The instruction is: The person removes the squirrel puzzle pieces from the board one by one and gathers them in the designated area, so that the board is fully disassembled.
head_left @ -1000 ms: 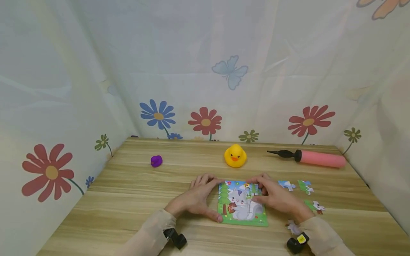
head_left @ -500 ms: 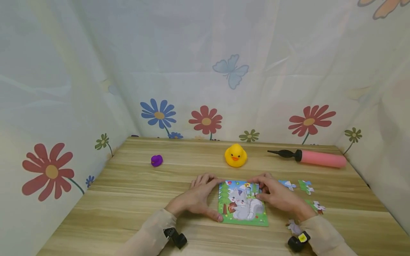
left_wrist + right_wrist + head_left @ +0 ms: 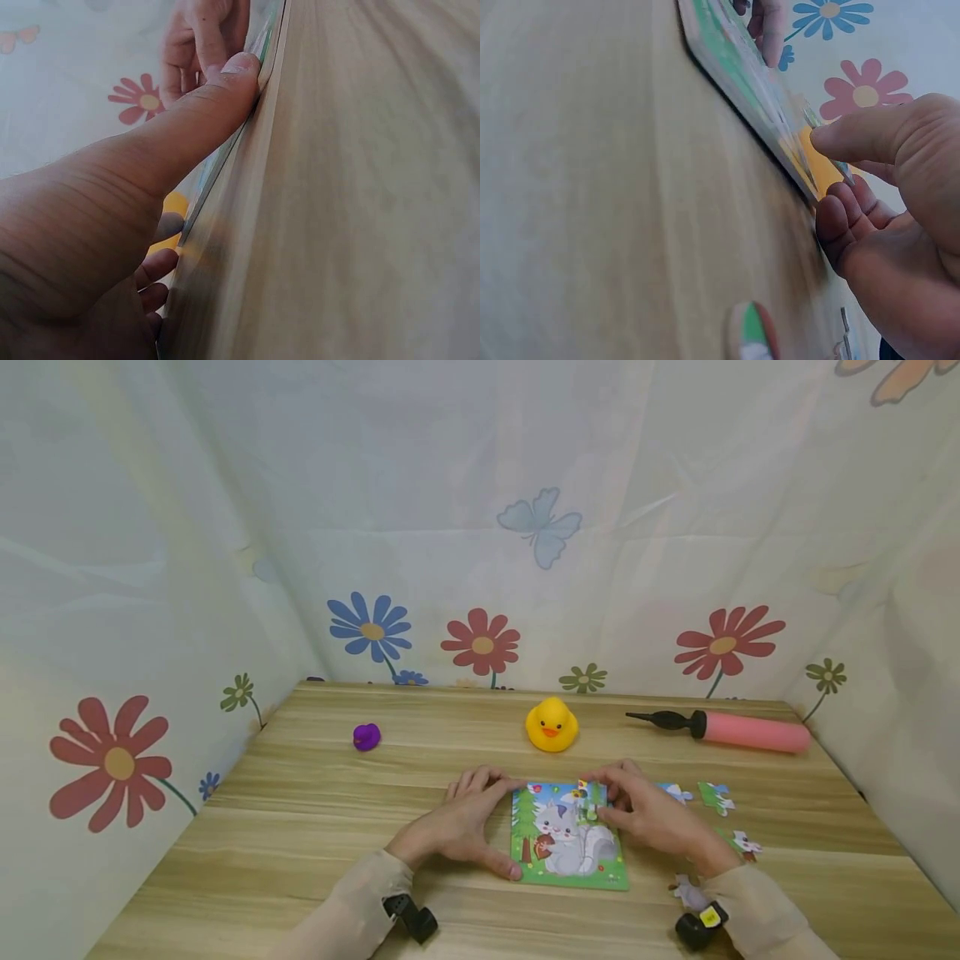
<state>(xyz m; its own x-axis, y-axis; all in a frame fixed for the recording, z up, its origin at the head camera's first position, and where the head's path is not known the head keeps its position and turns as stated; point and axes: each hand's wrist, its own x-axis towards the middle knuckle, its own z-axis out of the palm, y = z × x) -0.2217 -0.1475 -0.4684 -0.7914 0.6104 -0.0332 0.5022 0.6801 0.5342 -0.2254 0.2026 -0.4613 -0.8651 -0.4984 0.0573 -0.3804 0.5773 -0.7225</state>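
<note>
A square jigsaw puzzle (image 3: pixel 570 852) with a grey squirrel holding a nut lies flat on the table. My left hand (image 3: pixel 465 822) spans its left edge, its straight thumb resting on the near left corner and a fingertip at the far left corner. In the left wrist view, that thumb (image 3: pixel 202 112) touches the board's edge. My right hand (image 3: pixel 645 810) pinches a puzzle piece (image 3: pixel 587 800) above the board's upper right part. From the right wrist view, the thin piece (image 3: pixel 810 114) stands tilted between thumb and fingers, raised off the board.
Several loose pieces, among them a green and white one (image 3: pixel 716 798) and a greyish one (image 3: pixel 690 891), lie right of the board. Behind it stand a yellow rubber duck (image 3: pixel 551 725), a small purple duck (image 3: pixel 367 737) and a pink hand pump (image 3: pixel 753 732).
My right hand has kept its place at the board's upper right, and the pinched piece has lifted and tilted there. My left hand stays still on the board's left side.
</note>
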